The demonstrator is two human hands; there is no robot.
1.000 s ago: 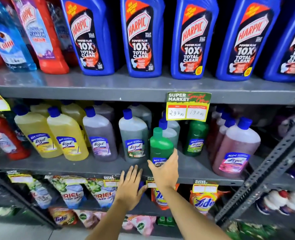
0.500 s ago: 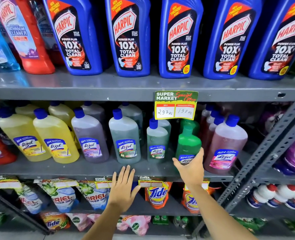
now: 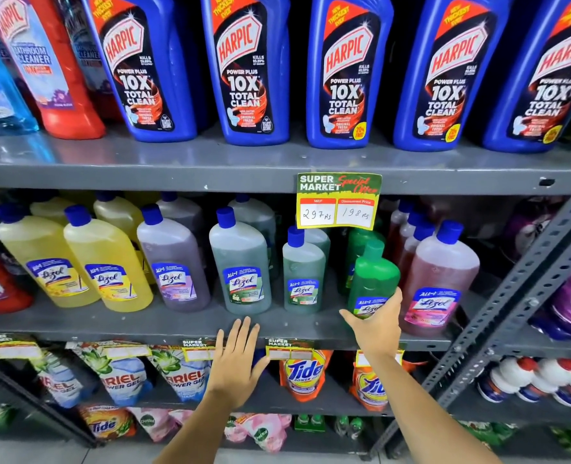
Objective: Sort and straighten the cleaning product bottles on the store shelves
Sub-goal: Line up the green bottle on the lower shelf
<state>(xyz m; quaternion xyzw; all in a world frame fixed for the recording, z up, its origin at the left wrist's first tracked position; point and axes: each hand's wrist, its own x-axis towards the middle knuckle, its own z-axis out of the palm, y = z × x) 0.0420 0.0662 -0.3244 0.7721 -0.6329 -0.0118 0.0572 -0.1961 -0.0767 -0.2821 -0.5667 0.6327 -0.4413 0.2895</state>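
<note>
Now my right hand [image 3: 374, 324] holds the green Lizol bottle [image 3: 373, 279] at its lower part, fingers wrapped around the label from below, a bit right of the middle of the frame. This bottle leans slightly to the right and stands on the middle shelf [image 3: 163, 324], between the small grey-green Lizol bottle [image 3: 302, 276] on its left and the pink Lizol bottle [image 3: 440, 279] on its right, very close to both. Whether its bottom fully touches the shelf, I cannot tell, because my hand covers it.

My left hand [image 3: 235, 361] is flat and open, fingers spread wide, holding nothing. It lies over the front edge of the middle shelf, just under the large grey-green Lizol bottle [image 3: 242, 266].

Further left on the same shelf stand a purple Lizol bottle [image 3: 173, 262] and two yellow Lizol bottles [image 3: 108, 266], all upright with blue caps. Above them, on the upper shelf [image 3: 210, 169], blue Harpic bottles [image 3: 247, 68] stand in a row. A price tag [image 3: 339, 200] hangs from the edge of this shelf, showing 297 and 198. At the bottom of the frame, Ariel pouches [image 3: 187, 376] and Tide pouches [image 3: 302, 373] are on the lower shelf.
</note>
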